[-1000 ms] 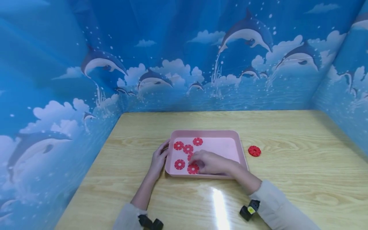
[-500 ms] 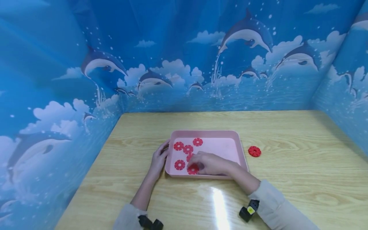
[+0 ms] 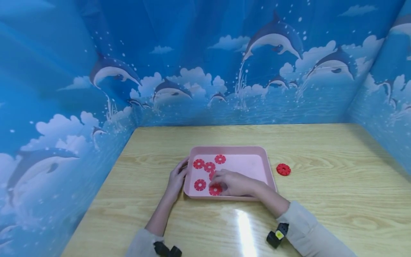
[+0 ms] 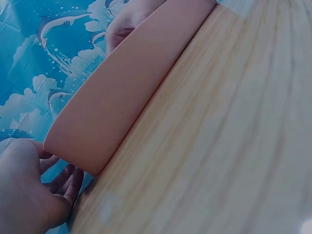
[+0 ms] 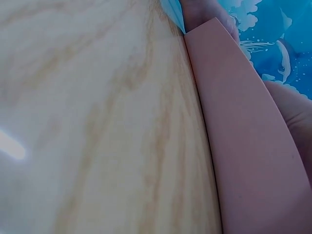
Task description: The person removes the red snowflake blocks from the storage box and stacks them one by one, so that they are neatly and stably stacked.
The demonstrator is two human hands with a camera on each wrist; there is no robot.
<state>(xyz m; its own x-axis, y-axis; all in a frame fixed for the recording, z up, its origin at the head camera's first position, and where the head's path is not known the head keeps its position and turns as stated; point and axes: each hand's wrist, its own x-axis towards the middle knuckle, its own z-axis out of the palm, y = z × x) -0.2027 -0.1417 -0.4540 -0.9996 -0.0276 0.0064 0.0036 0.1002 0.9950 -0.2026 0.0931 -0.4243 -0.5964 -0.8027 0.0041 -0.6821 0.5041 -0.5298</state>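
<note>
In the head view, a pink tray [image 3: 247, 162] holds several flat red notched discs, mostly in its left half. My right hand [image 3: 236, 182] reaches in over the front wall. Its fingers and thumb curl about a red notched disc [image 3: 212, 191] near the front, and another disc [image 3: 211, 175] is partly covered by that hand. At the tray's left wall, my left hand [image 3: 176, 178] rests its fingers against the outside. The left wrist view has the left hand [image 4: 34, 190] touching the tray's end [image 4: 102, 122]. The right wrist view hides the right fingertips behind the tray wall [image 5: 248, 131].
One more red notched disc [image 3: 280, 171] lies on the wooden table [image 3: 321, 185], right of the tray. A blue dolphin-print backdrop [image 3: 199, 103] closes off the back and both sides. Black wrist cameras [image 3: 274, 240] sit on both sleeves.
The right fingers have shifted slightly about the front disc. The whole head view has drifted a little. The tray, the left hand and the other discs stay in place.
</note>
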